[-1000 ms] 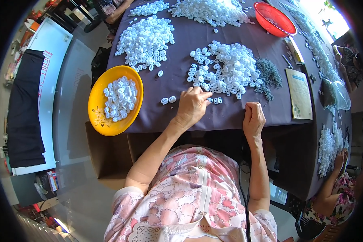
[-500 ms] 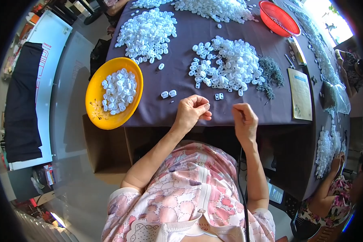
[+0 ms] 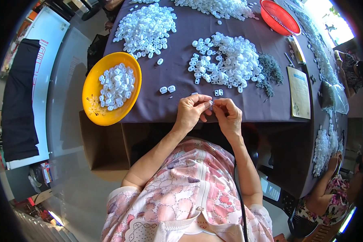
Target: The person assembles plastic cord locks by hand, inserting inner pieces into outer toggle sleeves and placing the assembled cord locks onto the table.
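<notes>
My left hand (image 3: 190, 112) is closed, its thumb and forefinger pinching a small white plastic piece (image 3: 211, 103) just above the table's front edge. Against that piece press the closed fingertips of my right hand (image 3: 230, 119); whatever else they pinch is too small to make out. Just beyond the hands, a pair of white two-hole plastic pieces (image 3: 218, 92) lies on the dark cloth. Another such pair (image 3: 167, 89) rests to the left. Behind them spreads a heap of the same white pieces (image 3: 236, 60), with a tangle of small grey-green bits (image 3: 271, 70) at its right side.
A yellow bowl (image 3: 93, 111) partly filled with white pieces overhangs the table's left edge. More heaps (image 3: 145, 30) lie farther back. A red basket (image 3: 279, 18) and a beige booklet (image 3: 298, 92) are at the right. Another person's arm (image 3: 326, 177) reaches in at the far right.
My right hand has moved left, and its fingertips now meet those of my left hand at the small white piece. The whole view has shifted slightly.
</notes>
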